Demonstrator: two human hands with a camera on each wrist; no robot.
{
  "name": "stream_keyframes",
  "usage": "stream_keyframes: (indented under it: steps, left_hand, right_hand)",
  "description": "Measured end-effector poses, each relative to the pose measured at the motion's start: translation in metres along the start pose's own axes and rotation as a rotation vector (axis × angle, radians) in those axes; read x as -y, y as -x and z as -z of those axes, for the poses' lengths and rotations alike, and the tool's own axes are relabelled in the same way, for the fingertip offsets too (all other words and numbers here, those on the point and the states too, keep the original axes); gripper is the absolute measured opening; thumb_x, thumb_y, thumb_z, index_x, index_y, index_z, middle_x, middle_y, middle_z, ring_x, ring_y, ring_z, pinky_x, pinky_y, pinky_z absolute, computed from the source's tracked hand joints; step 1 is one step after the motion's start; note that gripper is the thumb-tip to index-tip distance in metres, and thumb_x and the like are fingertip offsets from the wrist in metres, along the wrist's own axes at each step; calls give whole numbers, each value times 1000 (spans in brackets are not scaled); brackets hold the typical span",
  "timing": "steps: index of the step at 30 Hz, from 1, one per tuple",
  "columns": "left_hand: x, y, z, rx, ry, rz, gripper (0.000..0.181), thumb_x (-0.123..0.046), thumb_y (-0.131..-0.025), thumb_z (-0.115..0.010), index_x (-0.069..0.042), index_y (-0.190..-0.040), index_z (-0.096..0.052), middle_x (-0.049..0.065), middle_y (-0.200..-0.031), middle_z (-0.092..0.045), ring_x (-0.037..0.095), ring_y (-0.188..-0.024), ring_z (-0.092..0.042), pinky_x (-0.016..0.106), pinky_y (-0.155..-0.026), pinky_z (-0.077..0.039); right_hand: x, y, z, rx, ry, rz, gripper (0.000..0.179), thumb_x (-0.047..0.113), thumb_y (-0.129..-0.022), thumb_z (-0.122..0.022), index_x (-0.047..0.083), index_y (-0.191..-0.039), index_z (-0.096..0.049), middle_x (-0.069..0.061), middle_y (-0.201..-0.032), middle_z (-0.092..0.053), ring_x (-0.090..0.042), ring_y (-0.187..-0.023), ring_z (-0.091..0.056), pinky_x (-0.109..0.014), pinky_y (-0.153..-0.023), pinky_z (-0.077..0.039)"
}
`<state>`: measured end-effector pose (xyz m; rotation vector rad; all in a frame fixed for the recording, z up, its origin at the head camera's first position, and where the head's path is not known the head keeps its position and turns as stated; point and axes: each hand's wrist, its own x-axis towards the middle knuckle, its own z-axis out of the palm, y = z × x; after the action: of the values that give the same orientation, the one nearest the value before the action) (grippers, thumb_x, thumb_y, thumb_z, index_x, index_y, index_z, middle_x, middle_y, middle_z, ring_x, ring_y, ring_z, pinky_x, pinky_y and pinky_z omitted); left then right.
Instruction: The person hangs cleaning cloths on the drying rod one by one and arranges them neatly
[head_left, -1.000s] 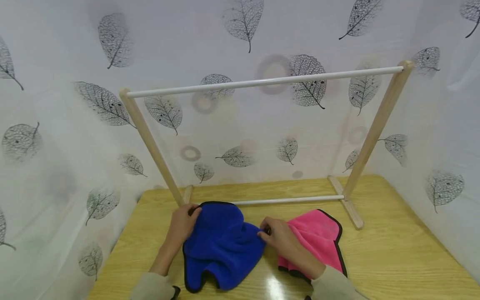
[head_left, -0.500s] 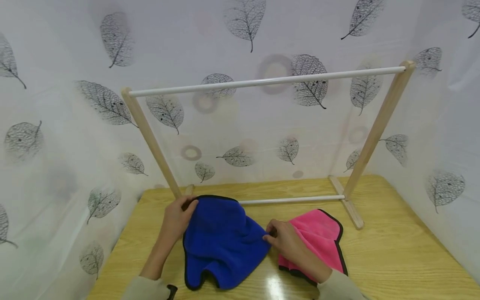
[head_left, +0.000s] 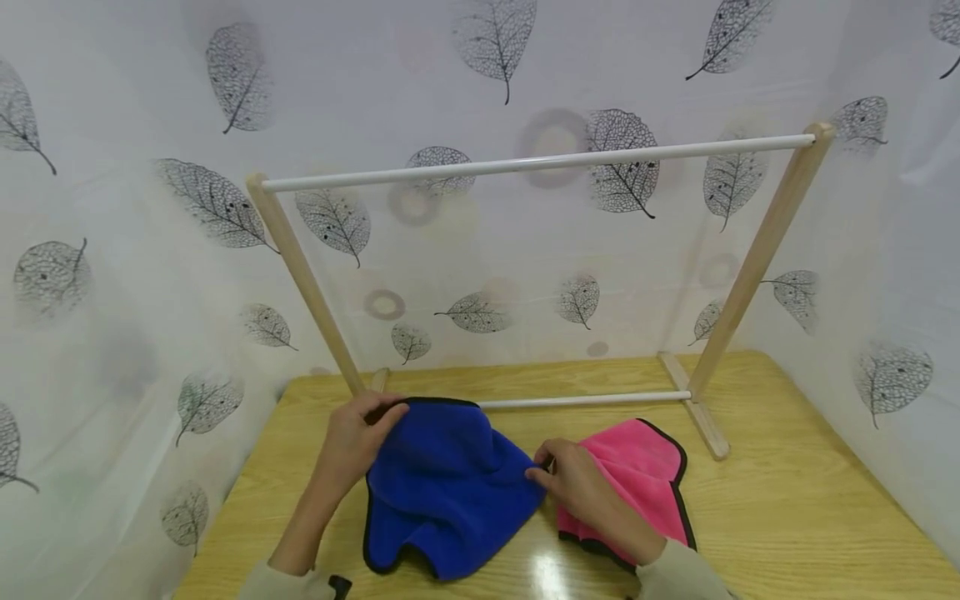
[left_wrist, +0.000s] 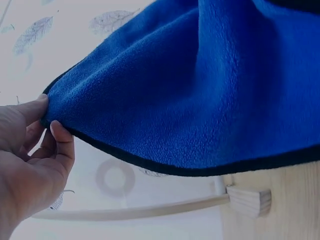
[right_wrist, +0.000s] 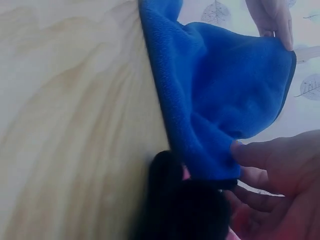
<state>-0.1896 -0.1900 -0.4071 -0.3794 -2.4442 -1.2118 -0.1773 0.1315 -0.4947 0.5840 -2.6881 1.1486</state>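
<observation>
A blue cloth (head_left: 450, 492) with black edging lies crumpled on the table, its far left part lifted. My left hand (head_left: 354, 442) pinches that raised corner between thumb and fingers; the left wrist view shows the cloth (left_wrist: 150, 100) spreading out from the pinch. On the other side, my right hand (head_left: 573, 479) pinches the cloth's right corner, also seen in the right wrist view, where the cloth (right_wrist: 220, 85) stretches between both hands. Beneath and beside my right forearm lies a pink cloth (head_left: 637, 467) with black edging, partly hidden by that arm.
A wooden rack stands behind the cloths, with a white top rail (head_left: 525, 165), a low white rail (head_left: 585, 401) and a right foot (head_left: 705, 425). A leaf-patterned white curtain (head_left: 480, 250) surrounds the wooden table (head_left: 810, 517) at the back and sides.
My left hand has moved a little left, raising its corner of the blue cloth slightly. My right hand has shifted slightly right, drawing the cloth's right corner outward. The pink cloth stays put.
</observation>
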Motion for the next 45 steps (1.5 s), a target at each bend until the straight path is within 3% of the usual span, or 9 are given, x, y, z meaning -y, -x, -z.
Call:
stream_keyframes:
  steps: [8, 15, 20, 25, 32, 39, 45]
  left_hand:
    - [-10, 6, -6, 9, 42, -155, 12, -1, -89, -79, -3, -102, -79, 4, -94, -75, 9, -80, -66, 23, -67, -57]
    - [-15, 9, -7, 52, 41, -140, 11, -2, -89, -80, -5, -100, -80, 0, -93, -74, 8, -78, -64, 25, -65, -56]
    - [-20, 12, -6, 83, 51, -165, 11, -3, -90, -80, -8, -100, -81, -5, -90, -73, 8, -76, -63, 26, -65, -55]
    - [-22, 14, -7, 109, 87, -189, 12, -4, -90, -79, -10, -100, -81, -7, -88, -71, 8, -76, -63, 26, -65, -55]
    - [-20, 16, -9, 173, 83, -228, 11, -4, -89, -80, -10, -98, -80, -7, -91, -72, 5, -75, -62, 24, -62, -55]
    - [-21, 18, -9, 222, 73, -282, 11, -4, -89, -80, -11, -97, -79, -7, -93, -70, 4, -71, -57, 24, -59, -51]
    - [-25, 19, -7, 222, 79, -271, 8, -5, -91, -79, -9, -97, -79, -7, -95, -70, 5, -73, -59, 24, -61, -53]
  right_hand:
    - [23, -21, 2, -27, 48, 32, 14, 14, -87, -84, 12, -83, -70, 7, -79, -63, -6, -67, -52, -23, -59, -47]
    - [42, -36, 0, -111, 17, 183, 13, 9, -86, -84, 8, -85, -72, 4, -77, -65, -16, -65, -58, -23, -59, -48]
    - [50, -45, -1, -161, -38, 303, 13, 6, -85, -84, 2, -94, -74, -2, -81, -67, -20, -71, -64, -28, -64, -54]
    - [61, -50, 1, -148, -94, 330, 21, 5, -86, -84, -1, -103, -74, -12, -92, -70, -27, -82, -66, -37, -72, -58]
    - [71, -53, -1, -86, -91, 402, 27, 5, -85, -84, -1, -110, -73, -11, -106, -71, -26, -102, -67, -39, -88, -57]
    - [73, -57, -3, -36, -92, 493, 22, 6, -87, -83, 2, -108, -76, -6, -105, -75, -21, -101, -66, -34, -89, -56]
    - [72, -57, -3, -46, -71, 512, 12, 6, -87, -84, 6, -97, -77, -2, -95, -76, -17, -89, -61, -30, -80, -53]
